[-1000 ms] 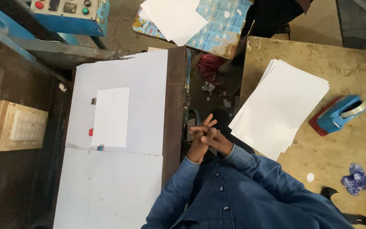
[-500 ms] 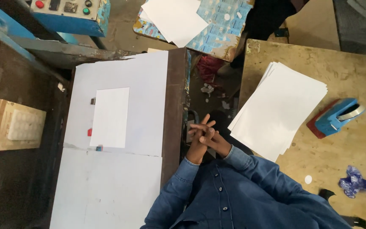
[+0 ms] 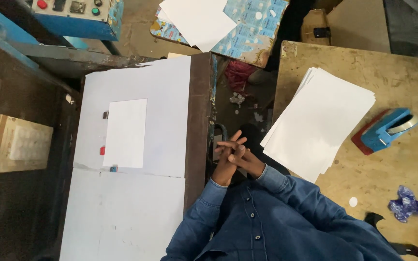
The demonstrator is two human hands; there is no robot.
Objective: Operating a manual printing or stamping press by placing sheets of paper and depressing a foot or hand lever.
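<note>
The left hand (image 3: 227,153) and right hand (image 3: 244,160) were clasped together, fingers interlaced, holding nothing, with both denim-sleeved forearms bent inward.

A plywood table (image 3: 402,72) stands beside a dark, littered floor (image 3: 247,108).
</note>
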